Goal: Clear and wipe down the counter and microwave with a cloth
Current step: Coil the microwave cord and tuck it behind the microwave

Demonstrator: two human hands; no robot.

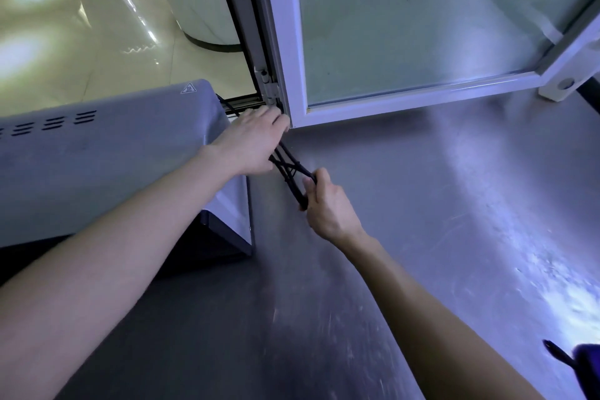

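Observation:
A grey microwave (107, 153) stands at the left on the steel counter (422, 237), its vented top facing me. A bundle of black power cord (292, 169) stretches between my hands beside the microwave's right rear corner. My left hand (253, 143) grips the far end of the cord near the window frame. My right hand (324, 201) holds the near loop of the cord, fingers curled round it. No cloth is in view.
An open white-framed window (422, 26) stands on the counter's back edge, its hinge next to my left hand. Beyond it lies a glossy tiled floor (81, 26). A dark blue object with a black strap (581, 364) sits at the lower right edge.

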